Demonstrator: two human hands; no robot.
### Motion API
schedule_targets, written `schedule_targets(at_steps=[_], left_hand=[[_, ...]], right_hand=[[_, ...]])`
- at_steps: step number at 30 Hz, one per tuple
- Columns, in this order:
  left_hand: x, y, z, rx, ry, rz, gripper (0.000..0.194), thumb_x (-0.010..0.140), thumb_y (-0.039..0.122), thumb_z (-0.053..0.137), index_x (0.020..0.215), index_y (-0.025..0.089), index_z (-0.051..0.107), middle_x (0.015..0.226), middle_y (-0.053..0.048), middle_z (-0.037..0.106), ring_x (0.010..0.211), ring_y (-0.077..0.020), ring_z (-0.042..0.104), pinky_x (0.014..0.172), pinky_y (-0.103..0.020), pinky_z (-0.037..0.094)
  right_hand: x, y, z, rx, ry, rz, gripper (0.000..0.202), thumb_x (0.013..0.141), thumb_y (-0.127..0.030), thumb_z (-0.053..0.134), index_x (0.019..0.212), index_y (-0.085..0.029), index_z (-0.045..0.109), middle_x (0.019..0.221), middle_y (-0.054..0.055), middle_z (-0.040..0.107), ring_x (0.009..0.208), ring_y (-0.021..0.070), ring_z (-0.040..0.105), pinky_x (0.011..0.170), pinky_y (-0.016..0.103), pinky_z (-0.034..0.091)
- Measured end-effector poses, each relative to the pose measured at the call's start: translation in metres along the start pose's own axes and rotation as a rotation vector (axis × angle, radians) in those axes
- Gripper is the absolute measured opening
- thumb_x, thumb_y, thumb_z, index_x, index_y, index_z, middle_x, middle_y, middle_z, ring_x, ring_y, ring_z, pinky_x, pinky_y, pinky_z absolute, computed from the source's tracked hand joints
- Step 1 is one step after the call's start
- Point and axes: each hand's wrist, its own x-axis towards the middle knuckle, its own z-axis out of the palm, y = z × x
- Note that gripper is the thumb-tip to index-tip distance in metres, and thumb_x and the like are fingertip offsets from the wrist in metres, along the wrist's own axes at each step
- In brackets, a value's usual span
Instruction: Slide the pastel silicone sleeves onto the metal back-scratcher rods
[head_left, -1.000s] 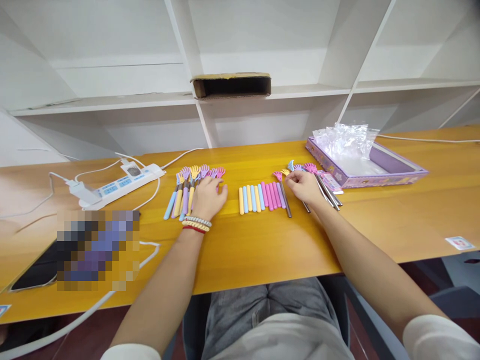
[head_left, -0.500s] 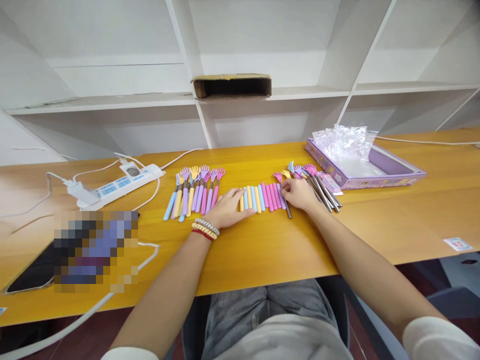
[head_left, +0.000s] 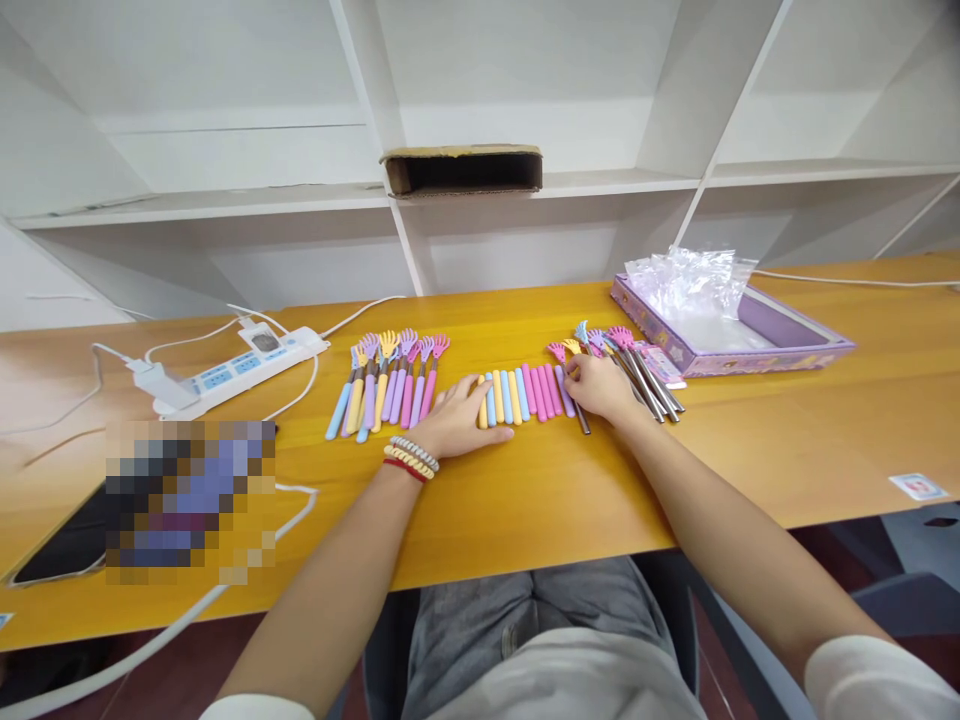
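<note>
My left hand [head_left: 459, 420] rests at the left end of a row of coloured handles [head_left: 517, 396], fingers and thumb spread around the yellow end one. The handles lie side by side in yellow, blue, pink and purple. At the row's right end, my right hand [head_left: 598, 386] has its fingers bent and closed on a metal back scratcher rod [head_left: 583, 420]; the fingertips are partly hidden. Beside it lie several metal rods [head_left: 654, 385] with small hand-shaped heads [head_left: 621, 338]. Left of my left hand is a group of back scratchers [head_left: 386, 385] with handles on.
A purple box [head_left: 780, 362] with clear plastic bags [head_left: 690, 285] stands at the back right. A white power strip [head_left: 244, 372] with cables and a dark phone [head_left: 64, 545] are on the left. White shelves behind hold a cardboard box [head_left: 465, 153].
My right hand and the lower end of the rod have shifted slightly to the right. My left hand stays at the left end of the row, nearly still.
</note>
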Motion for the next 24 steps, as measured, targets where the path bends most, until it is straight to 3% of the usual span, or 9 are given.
schedule_targets(at_steps=[6,10,14,19,24], left_hand=[[-0.002,0.01,-0.001,0.04,0.102,0.048,0.102,0.067,0.071,0.058,0.147,0.018,0.025,0.151,-0.019,0.024,0.138,-0.0386,0.021,0.111,-0.054,0.016],[0.005,0.025,0.001,0.047,0.141,0.184,0.104,0.066,0.07,0.061,0.148,0.02,0.022,0.15,-0.017,0.027,0.138,-0.0348,0.022,0.111,-0.051,0.018],[0.024,0.039,0.004,0.094,0.08,0.278,0.115,0.059,0.07,0.065,0.15,0.019,0.015,0.15,-0.018,0.027,0.138,-0.0352,0.022,0.111,-0.051,0.017],[0.053,0.039,0.006,0.133,-0.051,0.22,0.126,0.051,0.071,0.068,0.15,0.018,0.01,0.151,-0.018,0.026,0.137,-0.0362,0.023,0.11,-0.052,0.018],[0.066,0.037,0.004,0.138,-0.069,0.211,0.125,0.05,0.071,0.068,0.149,0.019,0.013,0.149,-0.018,0.03,0.134,-0.0374,0.027,0.108,-0.051,0.019]], right_hand=[[-0.002,-0.005,-0.004,-0.058,-0.046,0.014,0.032,0.082,-0.033,0.047,0.109,-0.022,0.062,0.098,0.013,0.068,0.097,0.031,0.064,0.079,0.04,0.049],[-0.003,-0.008,-0.005,-0.083,-0.06,0.012,0.038,0.084,-0.035,0.046,0.116,-0.019,0.058,0.099,0.015,0.068,0.096,0.0325,0.065,0.079,0.042,0.049],[-0.003,-0.008,-0.004,-0.094,-0.062,-0.016,0.04,0.085,-0.034,0.044,0.119,-0.018,0.054,0.1,0.017,0.067,0.095,0.033,0.065,0.079,0.042,0.049],[-0.004,-0.006,-0.002,-0.094,-0.034,-0.046,0.043,0.084,-0.03,0.044,0.125,-0.017,0.048,0.099,0.015,0.067,0.093,0.0324,0.066,0.076,0.041,0.049],[-0.003,-0.007,-0.003,-0.072,-0.036,-0.05,0.044,0.087,-0.03,0.041,0.129,-0.018,0.044,0.101,0.015,0.067,0.096,0.0314,0.065,0.078,0.04,0.048]])
